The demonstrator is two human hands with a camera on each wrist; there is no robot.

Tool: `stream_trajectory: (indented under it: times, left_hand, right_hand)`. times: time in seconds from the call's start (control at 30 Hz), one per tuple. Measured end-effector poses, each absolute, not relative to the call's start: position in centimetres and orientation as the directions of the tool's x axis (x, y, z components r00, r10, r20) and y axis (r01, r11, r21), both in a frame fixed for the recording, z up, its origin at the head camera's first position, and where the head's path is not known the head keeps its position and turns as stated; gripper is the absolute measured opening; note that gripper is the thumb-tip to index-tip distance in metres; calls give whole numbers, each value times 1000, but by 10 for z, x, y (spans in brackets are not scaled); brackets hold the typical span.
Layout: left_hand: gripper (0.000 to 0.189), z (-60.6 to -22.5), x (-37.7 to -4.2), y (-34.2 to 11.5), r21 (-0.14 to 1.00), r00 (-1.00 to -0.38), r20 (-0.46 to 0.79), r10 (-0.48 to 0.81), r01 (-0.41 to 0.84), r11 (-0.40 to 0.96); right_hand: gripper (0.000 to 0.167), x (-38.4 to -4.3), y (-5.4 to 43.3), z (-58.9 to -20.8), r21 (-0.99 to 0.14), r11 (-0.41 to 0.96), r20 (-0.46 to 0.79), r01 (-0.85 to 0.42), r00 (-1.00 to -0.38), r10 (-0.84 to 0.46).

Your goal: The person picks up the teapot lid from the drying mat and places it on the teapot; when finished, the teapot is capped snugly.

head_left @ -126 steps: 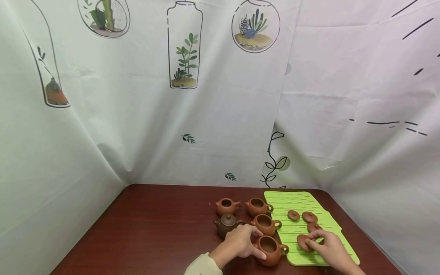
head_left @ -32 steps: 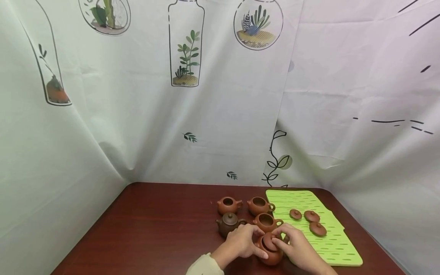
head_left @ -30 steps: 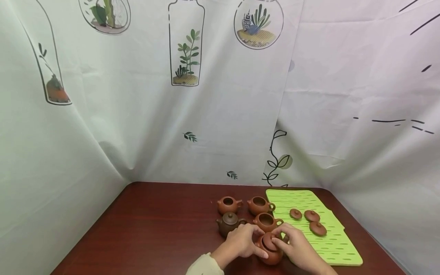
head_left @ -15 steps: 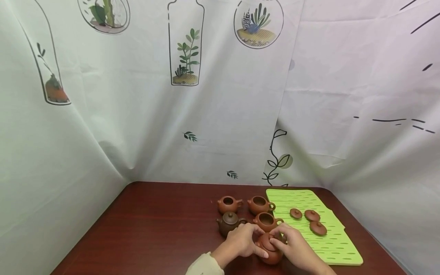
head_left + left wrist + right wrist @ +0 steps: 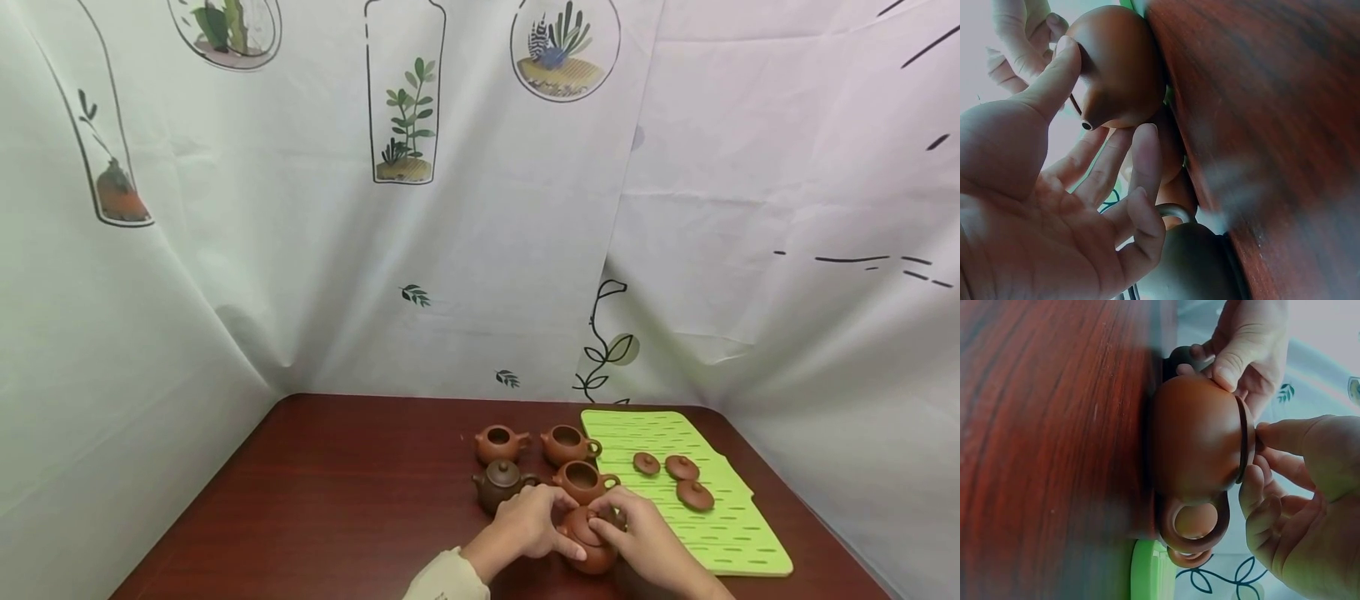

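A reddish-brown clay teapot (image 5: 592, 560) stands at the table's front, its spout toward my left hand (image 5: 527, 525). That hand holds the pot's body, thumb on the near side and fingers on the far side. My right hand (image 5: 643, 537) pinches the knob of the lid (image 5: 1247, 440), which sits on the pot's mouth with a thin dark line showing under its rim. In the right wrist view the looped handle (image 5: 1196, 528) faces the camera. Just behind the left fingers is a dark brown teapot (image 5: 498, 487) wearing its own lid.
Three lidless reddish teapots stand behind: a back left pot (image 5: 498, 444), a back right pot (image 5: 564, 447) and a nearer pot (image 5: 582, 481). Three loose lids, including a front lid (image 5: 695, 496), lie on the green mat (image 5: 738, 542) at the right of the dark red table (image 5: 337, 500).
My right hand has brought a lid from the mat leftward onto the front pot. Tilted about a second ago, the lid now lies flatter. My left hand has kept its hold.
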State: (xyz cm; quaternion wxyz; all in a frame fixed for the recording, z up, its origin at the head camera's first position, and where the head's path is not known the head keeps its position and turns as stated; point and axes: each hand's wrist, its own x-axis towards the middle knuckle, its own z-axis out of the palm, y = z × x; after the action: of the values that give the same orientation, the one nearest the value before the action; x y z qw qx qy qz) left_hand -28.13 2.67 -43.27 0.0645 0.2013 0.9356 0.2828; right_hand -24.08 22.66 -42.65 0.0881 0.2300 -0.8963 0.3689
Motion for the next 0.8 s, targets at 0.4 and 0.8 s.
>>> stream_trajectory:
  times: [0.4, 0.8]
  left_hand:
    - [51, -431, -282, 27, 564, -910, -15, 415, 335, 755]
    - [49, -431, -281, 27, 557, -906, -22, 424, 341, 758]
  right_hand:
    - [4, -240, 227, -430, -606, 627, 364, -489, -872, -327]
    - [4, -240, 228, -431, -624, 606, 367, -494, -870, -330]
